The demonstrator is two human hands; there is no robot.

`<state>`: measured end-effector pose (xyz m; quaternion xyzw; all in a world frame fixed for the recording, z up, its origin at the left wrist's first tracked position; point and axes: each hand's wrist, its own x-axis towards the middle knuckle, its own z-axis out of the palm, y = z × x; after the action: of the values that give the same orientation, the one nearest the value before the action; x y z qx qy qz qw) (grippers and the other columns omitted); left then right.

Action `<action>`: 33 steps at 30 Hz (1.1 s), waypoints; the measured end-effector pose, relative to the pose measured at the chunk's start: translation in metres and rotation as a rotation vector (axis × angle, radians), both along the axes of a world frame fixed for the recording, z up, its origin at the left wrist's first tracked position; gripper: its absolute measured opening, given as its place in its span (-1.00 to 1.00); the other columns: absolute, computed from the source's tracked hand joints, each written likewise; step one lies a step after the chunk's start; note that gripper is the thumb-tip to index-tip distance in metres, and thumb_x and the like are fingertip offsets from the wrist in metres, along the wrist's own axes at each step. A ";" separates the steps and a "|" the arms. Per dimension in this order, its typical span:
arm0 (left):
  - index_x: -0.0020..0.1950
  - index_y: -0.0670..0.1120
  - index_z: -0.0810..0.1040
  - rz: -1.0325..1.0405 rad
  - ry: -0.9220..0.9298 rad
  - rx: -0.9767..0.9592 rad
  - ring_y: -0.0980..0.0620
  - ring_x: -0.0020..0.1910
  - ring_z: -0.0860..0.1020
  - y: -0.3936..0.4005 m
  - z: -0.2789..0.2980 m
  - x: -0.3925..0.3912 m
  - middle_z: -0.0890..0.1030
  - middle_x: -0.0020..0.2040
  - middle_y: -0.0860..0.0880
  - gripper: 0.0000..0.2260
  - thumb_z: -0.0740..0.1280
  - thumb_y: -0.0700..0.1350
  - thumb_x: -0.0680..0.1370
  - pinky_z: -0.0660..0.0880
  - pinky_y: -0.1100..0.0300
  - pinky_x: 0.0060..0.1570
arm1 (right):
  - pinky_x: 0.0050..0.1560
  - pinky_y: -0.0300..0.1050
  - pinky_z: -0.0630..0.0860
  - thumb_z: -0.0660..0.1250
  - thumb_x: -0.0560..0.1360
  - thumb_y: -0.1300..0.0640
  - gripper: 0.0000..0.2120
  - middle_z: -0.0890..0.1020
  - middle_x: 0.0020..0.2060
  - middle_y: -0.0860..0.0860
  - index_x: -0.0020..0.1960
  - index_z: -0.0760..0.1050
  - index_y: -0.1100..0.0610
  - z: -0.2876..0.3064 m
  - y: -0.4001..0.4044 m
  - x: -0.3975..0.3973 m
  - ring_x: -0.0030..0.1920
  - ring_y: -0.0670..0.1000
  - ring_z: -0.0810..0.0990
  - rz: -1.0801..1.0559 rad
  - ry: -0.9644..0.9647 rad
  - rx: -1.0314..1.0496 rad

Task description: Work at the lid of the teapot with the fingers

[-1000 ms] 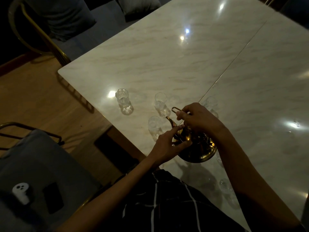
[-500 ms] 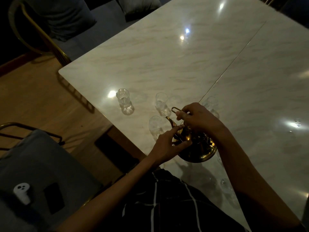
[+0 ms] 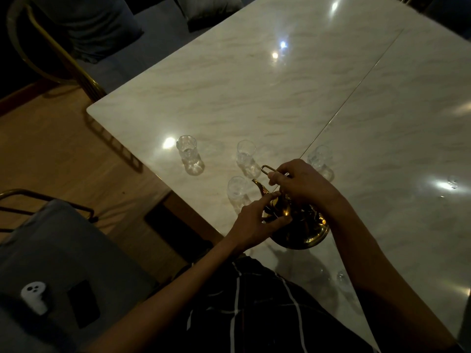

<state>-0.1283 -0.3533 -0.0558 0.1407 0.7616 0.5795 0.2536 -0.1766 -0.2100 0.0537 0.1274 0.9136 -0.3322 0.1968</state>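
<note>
A brass teapot (image 3: 303, 233) stands near the front edge of the marble table (image 3: 254, 98), its spout pointing left. My right hand (image 3: 300, 183) grips the thin wire handle above the pot. My left hand (image 3: 254, 220) touches the pot's neck with its index finger and thumb, fingers fairly straight. Several small clear glasses stand around the pot: one at far left (image 3: 188, 154), one in the middle (image 3: 246, 156), one by the spout (image 3: 237, 192), one behind my right hand (image 3: 319, 159).
Another glass (image 3: 344, 278) shows dimly under my right forearm near the table edge. A grey chair seat (image 3: 51, 263) at lower left carries a white earbud case (image 3: 34, 296) and a dark phone (image 3: 82, 303). A gold-framed chair (image 3: 63, 52) stands beyond the table's left corner.
</note>
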 end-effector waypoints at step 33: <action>0.56 0.01 0.41 -0.293 0.022 -0.006 0.00 0.18 0.61 -0.045 -0.017 -0.088 0.62 0.30 -0.09 -0.42 0.50 -0.02 0.57 0.63 0.09 0.17 | -0.03 0.08 0.64 0.24 0.58 -0.12 -0.68 0.66 -0.16 0.04 -0.15 0.64 0.03 -0.026 -0.035 -0.028 -0.16 0.01 0.67 -0.301 0.065 0.000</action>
<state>-0.2167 -0.3986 -0.0729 0.2558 0.7375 0.5323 0.3276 -0.2048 -0.2446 0.0272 0.2520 0.8900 -0.3621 0.1150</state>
